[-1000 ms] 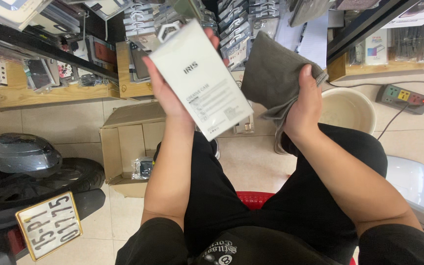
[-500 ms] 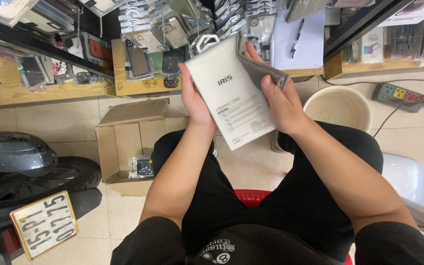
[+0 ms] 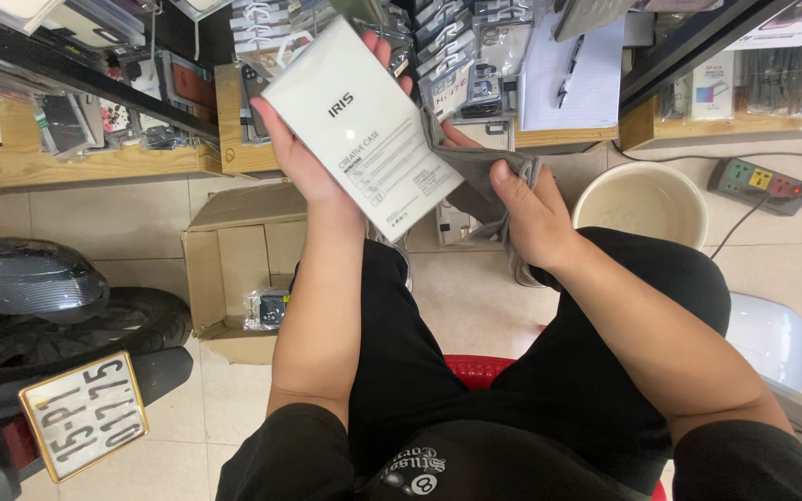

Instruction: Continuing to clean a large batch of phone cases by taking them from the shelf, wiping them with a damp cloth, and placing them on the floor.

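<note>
Left grip [image 3: 313,172] holds white box [image 3: 364,125] — grey cloth [image 3: 475,181] half hidden.

The white box [image 3: 364,125] looks like smooth card with a soft shine. The grey cloth [image 3: 475,181] beside the box is soft and matt, with folds. Below the box, the brown box [image 3: 234,269] is rough, dull cardboard. The shelf [image 3: 95,162] left of the box is plain wood. The bucket [image 3: 640,206] right of the cloth is smooth plastic. The floor [image 3: 95,218] is smooth tile.
</note>
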